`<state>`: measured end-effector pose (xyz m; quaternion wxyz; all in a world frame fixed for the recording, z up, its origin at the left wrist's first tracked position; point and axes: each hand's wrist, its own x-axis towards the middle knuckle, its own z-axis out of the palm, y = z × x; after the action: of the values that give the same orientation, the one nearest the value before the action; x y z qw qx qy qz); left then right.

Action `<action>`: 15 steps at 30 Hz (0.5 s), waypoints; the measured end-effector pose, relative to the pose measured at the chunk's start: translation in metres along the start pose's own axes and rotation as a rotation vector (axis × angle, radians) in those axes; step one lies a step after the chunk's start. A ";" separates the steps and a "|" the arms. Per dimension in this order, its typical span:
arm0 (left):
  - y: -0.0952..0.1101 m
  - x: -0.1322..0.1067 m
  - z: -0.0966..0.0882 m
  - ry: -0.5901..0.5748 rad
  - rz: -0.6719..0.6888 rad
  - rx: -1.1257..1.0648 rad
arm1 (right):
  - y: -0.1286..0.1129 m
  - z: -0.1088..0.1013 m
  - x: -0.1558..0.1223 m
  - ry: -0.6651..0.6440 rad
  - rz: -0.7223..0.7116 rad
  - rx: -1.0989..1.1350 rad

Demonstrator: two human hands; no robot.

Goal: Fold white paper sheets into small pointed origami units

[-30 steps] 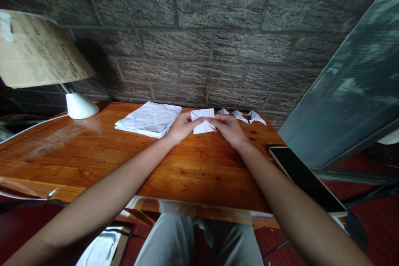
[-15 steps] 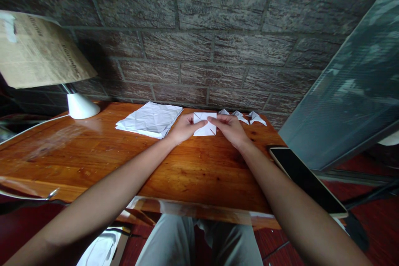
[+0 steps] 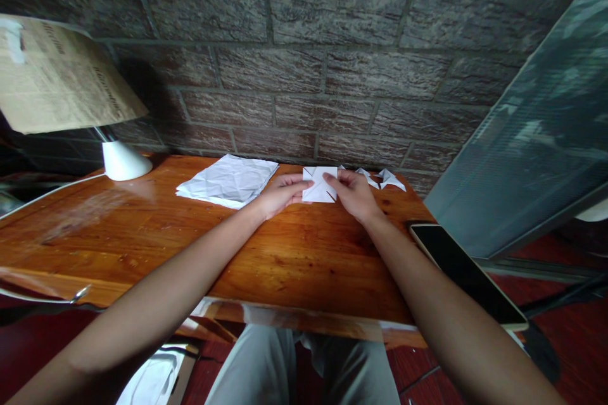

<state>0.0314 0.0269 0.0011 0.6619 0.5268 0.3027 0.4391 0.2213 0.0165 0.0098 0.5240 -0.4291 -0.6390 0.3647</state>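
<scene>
A small folded square of white paper (image 3: 319,193) is held up over the far middle part of the wooden table. My left hand (image 3: 281,195) pinches its left edge, thumb on the front face. At the right edge my right hand (image 3: 354,193) grips it, thumb lying across the front. Slits show near its upper left and lower right corners. Behind and beyond my right hand stand small folded paper pieces (image 3: 391,180), partly covered by the hand. Left of my left hand lies a stack of creased white paper sheets (image 3: 228,181).
A lamp with a white base (image 3: 124,162) and paper-covered shade (image 3: 66,79) stands at the left of the wooden table (image 3: 285,266). A dark-screened tablet (image 3: 468,272) lies at the right edge. A brick wall (image 3: 294,69) rises behind; a translucent panel (image 3: 532,126) leans at right.
The folded paper has shifted slightly right and up in my hands. My left thumb now sits nearer its left edge, and my right thumb reaches further over its face.
</scene>
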 end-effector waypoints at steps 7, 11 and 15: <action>0.004 -0.001 -0.005 -0.065 -0.068 0.065 | 0.002 -0.002 0.001 0.065 -0.044 -0.065; 0.003 -0.001 -0.006 -0.078 -0.040 0.107 | 0.001 -0.003 0.001 0.081 -0.051 -0.083; 0.002 0.000 -0.007 -0.058 -0.009 0.149 | 0.001 -0.004 0.000 0.042 -0.022 -0.061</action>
<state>0.0246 0.0300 0.0011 0.6311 0.5858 0.3175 0.3971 0.2255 0.0173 0.0096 0.5281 -0.4453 -0.6434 0.3300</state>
